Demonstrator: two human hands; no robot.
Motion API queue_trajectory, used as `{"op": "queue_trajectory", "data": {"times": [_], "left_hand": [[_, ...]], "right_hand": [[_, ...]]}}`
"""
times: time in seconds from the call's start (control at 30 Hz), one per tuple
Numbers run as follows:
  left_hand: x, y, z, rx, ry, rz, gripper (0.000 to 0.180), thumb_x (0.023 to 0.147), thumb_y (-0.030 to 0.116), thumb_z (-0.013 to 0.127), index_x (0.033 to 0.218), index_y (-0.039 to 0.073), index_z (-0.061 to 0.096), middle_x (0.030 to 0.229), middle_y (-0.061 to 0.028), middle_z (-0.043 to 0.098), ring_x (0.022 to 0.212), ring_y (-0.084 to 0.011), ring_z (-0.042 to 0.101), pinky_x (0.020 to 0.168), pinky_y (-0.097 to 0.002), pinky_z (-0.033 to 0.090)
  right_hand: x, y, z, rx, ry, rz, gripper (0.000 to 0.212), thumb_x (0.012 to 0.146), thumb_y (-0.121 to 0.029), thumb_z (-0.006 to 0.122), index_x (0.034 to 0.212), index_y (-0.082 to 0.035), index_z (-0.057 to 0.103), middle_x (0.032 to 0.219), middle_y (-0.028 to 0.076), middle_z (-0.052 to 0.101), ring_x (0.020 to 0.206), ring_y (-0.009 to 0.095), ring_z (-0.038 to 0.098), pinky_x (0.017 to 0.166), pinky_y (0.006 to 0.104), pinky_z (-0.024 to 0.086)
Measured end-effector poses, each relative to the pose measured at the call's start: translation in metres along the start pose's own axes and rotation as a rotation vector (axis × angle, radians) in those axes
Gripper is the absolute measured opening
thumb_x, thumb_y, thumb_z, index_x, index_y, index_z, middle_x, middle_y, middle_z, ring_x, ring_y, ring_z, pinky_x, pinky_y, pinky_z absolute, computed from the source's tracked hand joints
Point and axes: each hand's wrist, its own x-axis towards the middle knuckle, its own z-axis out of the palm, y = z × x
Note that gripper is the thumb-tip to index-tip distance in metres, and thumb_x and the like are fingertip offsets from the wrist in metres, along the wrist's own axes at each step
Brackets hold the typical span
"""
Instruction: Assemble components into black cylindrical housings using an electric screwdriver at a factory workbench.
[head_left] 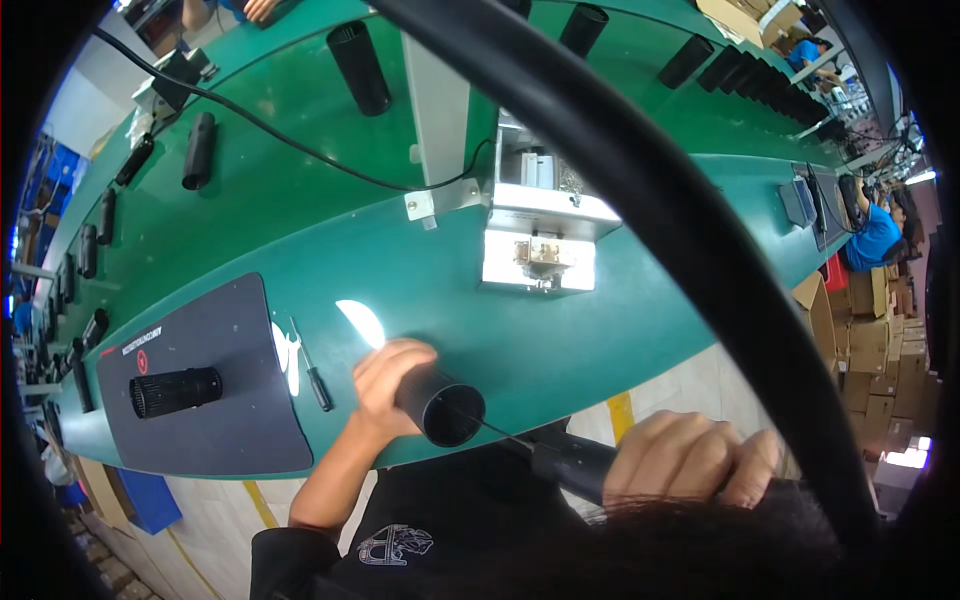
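Note:
My left hand (380,388) is wrapped round a black cylinder (418,392) at the near edge of the green bench, its open end tilted toward my right. In my right hand (690,458) is a black power screwdriver (572,464). Its long thin bit reaches into the cylinder's open end; the tip is hidden inside. To the left of the left hand lie a hand screwdriver (318,385) and a white wrench-shaped tool (292,362). Another black cylinder (175,391), with a slotted end, rests on its side on a dark mat (230,440).
A metal screw-feeder-like box (540,262) stands beyond my hands. Several black cylinders, one (358,68) upright, stand or lie along the green surface (290,195). A thin black cable (290,143) crosses it. A thick black curved band (640,170) blocks part of the view. People work farther off.

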Motion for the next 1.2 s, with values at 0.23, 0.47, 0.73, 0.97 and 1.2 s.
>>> {"op": "queue_trajectory", "data": {"times": [0.23,0.47,0.73,0.97,1.2], "left_hand": [[0.0,0.001,0.0,0.0,0.007,0.005,0.041,0.069,0.01,0.088,0.099,-0.001,0.063,0.089,-0.0162,0.071,0.081,-0.0308,0.072,0.072,-0.0376,0.058],[-0.004,-0.006,0.0,0.033,0.008,-0.03,0.044,0.066,0.02,0.088,0.097,-0.003,0.066,0.086,-0.0156,0.07,0.075,-0.0288,0.071,0.067,-0.0343,0.058],[-0.011,-0.014,0.0,0.023,0.028,-0.011,0.045,0.065,0.02,0.089,0.097,-0.002,0.067,0.087,-0.0156,0.071,0.075,-0.0288,0.072,0.067,-0.0343,0.058],[-0.003,-0.002,-0.006,0.047,0.082,-0.051,0.043,0.062,0.012,0.086,0.098,-0.001,0.066,0.088,-0.0154,0.071,0.074,-0.028,0.072,0.065,-0.0333,0.057],[0.0,-0.002,0.0,0.041,0.138,-0.021,0.042,0.061,0.008,0.083,0.099,-0.001,0.066,0.088,-0.0149,0.071,0.075,-0.0284,0.072,0.064,-0.0337,0.057]], "right_hand": [[-0.005,0.012,0.005,-0.031,0.088,-0.02,0.029,0.089,-0.006,0.073,0.113,-0.006,0.057,0.072,0.001,0.06,0.059,0.013,0.062,0.055,0.0244,0.053],[0.018,-0.004,0.015,-0.039,0.264,-0.205,0.025,0.089,-0.005,0.073,0.111,-0.004,0.06,0.071,0.003,0.063,0.059,0.014,0.064,0.052,0.0238,0.055],[0.015,-0.015,0.011,-0.063,0.182,-0.23,0.028,0.09,-0.006,0.069,0.115,-0.006,0.056,0.072,0.0,0.057,0.059,0.012,0.058,0.056,0.0255,0.05],[0.037,-0.034,-0.001,-0.039,0.137,-0.426,0.032,0.09,-0.007,0.066,0.119,-0.009,0.051,0.072,-0.004,0.051,0.059,0.01,0.052,0.06,0.0273,0.046],[0.099,0.045,-0.034,-0.563,0.167,-0.498,0.035,0.094,-0.005,0.053,0.127,-0.005,0.045,0.076,0.004,0.049,0.065,0.017,0.05,0.072,0.037,0.044]]}}
